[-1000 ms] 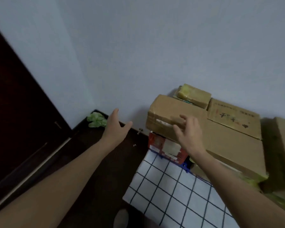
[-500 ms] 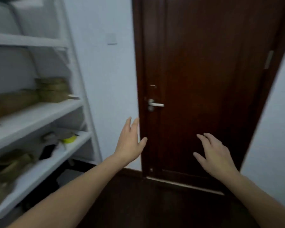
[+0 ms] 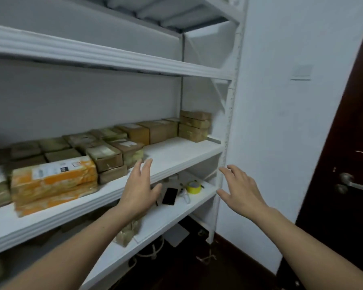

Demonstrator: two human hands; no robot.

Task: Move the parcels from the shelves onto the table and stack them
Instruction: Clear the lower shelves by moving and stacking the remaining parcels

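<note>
Left hand (image 3: 137, 193) and right hand (image 3: 239, 191) both spread, holding nothing, raised before the middle shelf (image 3: 182, 151); I judge them readied for a two-handed lift. Beyond, the parcels (image 3: 104, 156) sit packed in rows on that shelf, orange parcel (image 3: 52, 178) nearest.

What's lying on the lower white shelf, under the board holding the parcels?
A black phone, a yellow tape roll and a taped brown parcel show. The left hand and the white upper board hide the rest.
</note>
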